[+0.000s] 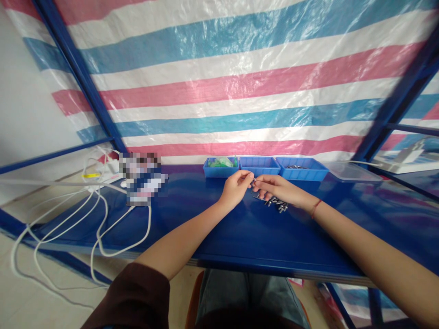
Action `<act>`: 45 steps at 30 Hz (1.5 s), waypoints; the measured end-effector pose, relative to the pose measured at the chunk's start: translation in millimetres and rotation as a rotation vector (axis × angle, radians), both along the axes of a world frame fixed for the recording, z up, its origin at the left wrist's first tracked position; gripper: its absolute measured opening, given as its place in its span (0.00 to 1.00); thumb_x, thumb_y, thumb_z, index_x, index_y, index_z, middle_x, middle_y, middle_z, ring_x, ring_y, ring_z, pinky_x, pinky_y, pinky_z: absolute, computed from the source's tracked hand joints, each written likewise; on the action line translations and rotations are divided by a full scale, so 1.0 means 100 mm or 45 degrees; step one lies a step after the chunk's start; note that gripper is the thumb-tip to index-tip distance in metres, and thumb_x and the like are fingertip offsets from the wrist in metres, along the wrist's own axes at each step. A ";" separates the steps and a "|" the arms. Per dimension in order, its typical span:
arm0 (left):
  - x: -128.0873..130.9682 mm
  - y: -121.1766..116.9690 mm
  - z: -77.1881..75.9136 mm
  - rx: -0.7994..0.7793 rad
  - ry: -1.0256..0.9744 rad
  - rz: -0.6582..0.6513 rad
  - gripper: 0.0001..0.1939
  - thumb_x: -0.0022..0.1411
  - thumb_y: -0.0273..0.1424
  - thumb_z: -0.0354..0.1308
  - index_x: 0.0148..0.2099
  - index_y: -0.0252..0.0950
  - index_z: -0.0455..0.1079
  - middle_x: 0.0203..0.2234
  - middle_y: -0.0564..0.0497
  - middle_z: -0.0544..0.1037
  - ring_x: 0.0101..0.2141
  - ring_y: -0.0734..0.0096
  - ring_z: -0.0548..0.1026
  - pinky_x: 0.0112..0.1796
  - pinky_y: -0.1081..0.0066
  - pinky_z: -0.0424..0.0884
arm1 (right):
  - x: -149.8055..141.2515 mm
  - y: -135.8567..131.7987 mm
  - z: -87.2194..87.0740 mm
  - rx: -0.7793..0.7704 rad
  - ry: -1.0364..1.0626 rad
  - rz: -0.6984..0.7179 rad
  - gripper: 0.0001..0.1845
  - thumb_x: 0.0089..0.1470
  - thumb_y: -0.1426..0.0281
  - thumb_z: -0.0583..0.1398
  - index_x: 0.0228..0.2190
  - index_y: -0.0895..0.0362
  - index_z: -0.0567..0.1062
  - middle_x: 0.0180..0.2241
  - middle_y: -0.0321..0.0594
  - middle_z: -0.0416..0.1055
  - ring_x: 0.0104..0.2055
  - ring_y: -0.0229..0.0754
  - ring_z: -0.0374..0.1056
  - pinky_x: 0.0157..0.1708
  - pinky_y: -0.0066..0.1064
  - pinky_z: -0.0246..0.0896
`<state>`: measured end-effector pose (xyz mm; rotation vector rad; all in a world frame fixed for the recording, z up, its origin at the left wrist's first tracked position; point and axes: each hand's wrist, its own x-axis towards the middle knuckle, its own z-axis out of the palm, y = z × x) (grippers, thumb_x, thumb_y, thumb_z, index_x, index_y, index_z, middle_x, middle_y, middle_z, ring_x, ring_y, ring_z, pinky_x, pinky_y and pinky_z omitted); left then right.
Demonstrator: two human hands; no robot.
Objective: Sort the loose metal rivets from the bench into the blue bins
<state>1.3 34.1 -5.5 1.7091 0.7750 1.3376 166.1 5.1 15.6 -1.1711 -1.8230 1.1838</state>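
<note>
Both my hands meet above the blue table (240, 233), near its far side. My left hand (236, 187) is closed in a pinch, fingertips touching a small metal part (254, 183). My right hand (278, 189) is also pinched on that same small part, and a red string circles its wrist. Under my right hand lies a loose pile of several small metal pieces (276, 202) on the table top.
Three blue bins stand along the back edge: one with green items (220, 167), a middle one (259, 166), one with metal parts (302, 169). A clear tray (353, 172) sits at the right. White cables (99, 214) sprawl at left. A striped tarp hangs behind.
</note>
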 end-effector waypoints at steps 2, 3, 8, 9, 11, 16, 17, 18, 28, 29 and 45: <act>0.00 -0.01 0.01 0.019 0.007 0.005 0.12 0.59 0.38 0.56 0.35 0.33 0.70 0.28 0.51 0.75 0.24 0.78 0.71 0.30 0.75 0.67 | 0.00 0.01 -0.01 -0.009 0.000 0.006 0.18 0.51 0.55 0.58 0.31 0.58 0.71 0.30 0.39 0.70 0.26 0.34 0.67 0.26 0.27 0.63; 0.00 -0.01 0.01 0.029 0.011 0.008 0.12 0.59 0.38 0.55 0.36 0.33 0.70 0.28 0.51 0.75 0.24 0.78 0.71 0.30 0.75 0.67 | 0.00 0.01 -0.01 -0.004 -0.004 0.000 0.19 0.51 0.54 0.58 0.30 0.58 0.72 0.29 0.39 0.70 0.26 0.34 0.66 0.25 0.27 0.62; 0.00 0.02 -0.02 0.035 0.014 0.007 0.10 0.60 0.35 0.55 0.39 0.33 0.70 0.31 0.50 0.76 0.25 0.78 0.71 0.31 0.75 0.68 | 0.03 0.03 0.02 0.196 0.041 -0.184 0.18 0.48 0.54 0.60 0.30 0.58 0.73 0.25 0.37 0.69 0.25 0.34 0.64 0.25 0.27 0.59; 0.00 0.03 -0.02 0.026 0.024 0.003 0.10 0.60 0.35 0.55 0.40 0.33 0.70 0.32 0.50 0.76 0.25 0.79 0.72 0.31 0.75 0.68 | 0.03 0.02 0.03 0.244 0.062 -0.225 0.18 0.47 0.54 0.61 0.30 0.57 0.73 0.24 0.37 0.69 0.25 0.35 0.64 0.25 0.27 0.60; 0.01 0.04 -0.05 0.006 0.076 -0.013 0.10 0.60 0.35 0.54 0.40 0.33 0.70 0.33 0.50 0.76 0.26 0.78 0.72 0.32 0.75 0.69 | 0.04 0.02 0.06 0.315 0.079 -0.280 0.19 0.46 0.53 0.61 0.30 0.57 0.73 0.24 0.37 0.70 0.25 0.36 0.64 0.25 0.28 0.60; -0.01 0.00 -0.08 0.188 0.440 0.025 0.13 0.62 0.36 0.53 0.46 0.36 0.70 0.35 0.49 0.77 0.37 0.70 0.74 0.43 0.68 0.69 | 0.18 0.09 0.10 0.448 -0.033 -0.471 0.22 0.50 0.50 0.57 0.25 0.56 0.73 0.20 0.38 0.69 0.23 0.38 0.63 0.24 0.30 0.59; -0.02 -0.02 -0.08 0.282 0.542 0.025 0.14 0.62 0.36 0.53 0.48 0.38 0.69 0.37 0.49 0.77 0.40 0.67 0.73 0.46 0.66 0.67 | 0.25 0.11 0.11 0.493 -0.076 -0.571 0.21 0.51 0.51 0.56 0.25 0.56 0.73 0.20 0.39 0.69 0.23 0.39 0.64 0.25 0.31 0.59; -0.03 -0.04 -0.08 0.379 0.644 0.012 0.17 0.61 0.36 0.53 0.51 0.39 0.68 0.40 0.48 0.76 0.43 0.65 0.72 0.49 0.64 0.66 | 0.33 0.14 0.12 0.544 -0.133 -0.698 0.21 0.51 0.52 0.55 0.26 0.57 0.74 0.21 0.40 0.70 0.24 0.40 0.65 0.26 0.32 0.59; -0.02 -0.09 -0.09 0.561 1.170 -0.145 0.14 0.63 0.37 0.50 0.47 0.44 0.74 0.52 0.50 0.71 0.52 0.58 0.68 0.52 0.56 0.61 | 1.14 0.24 0.08 0.476 -0.999 -1.470 0.23 0.55 0.61 0.50 0.40 0.60 0.78 0.40 0.58 0.74 0.42 0.57 0.67 0.35 0.40 0.54; -0.02 -0.07 -0.10 0.575 1.146 -0.147 0.14 0.63 0.35 0.50 0.46 0.43 0.74 0.50 0.50 0.73 0.50 0.60 0.69 0.52 0.58 0.62 | 1.15 0.25 0.06 0.450 -1.030 -1.464 0.23 0.55 0.60 0.50 0.40 0.59 0.78 0.41 0.58 0.74 0.42 0.57 0.67 0.35 0.41 0.54; -0.03 0.03 -0.13 0.491 0.818 0.015 0.13 0.63 0.25 0.49 0.44 0.36 0.73 0.39 0.47 0.77 0.41 0.66 0.74 0.47 0.66 0.68 | 0.47 0.14 0.12 0.781 -0.767 -0.748 0.15 0.52 0.62 0.54 0.30 0.55 0.78 0.34 0.44 0.77 0.38 0.51 0.71 0.39 0.39 0.61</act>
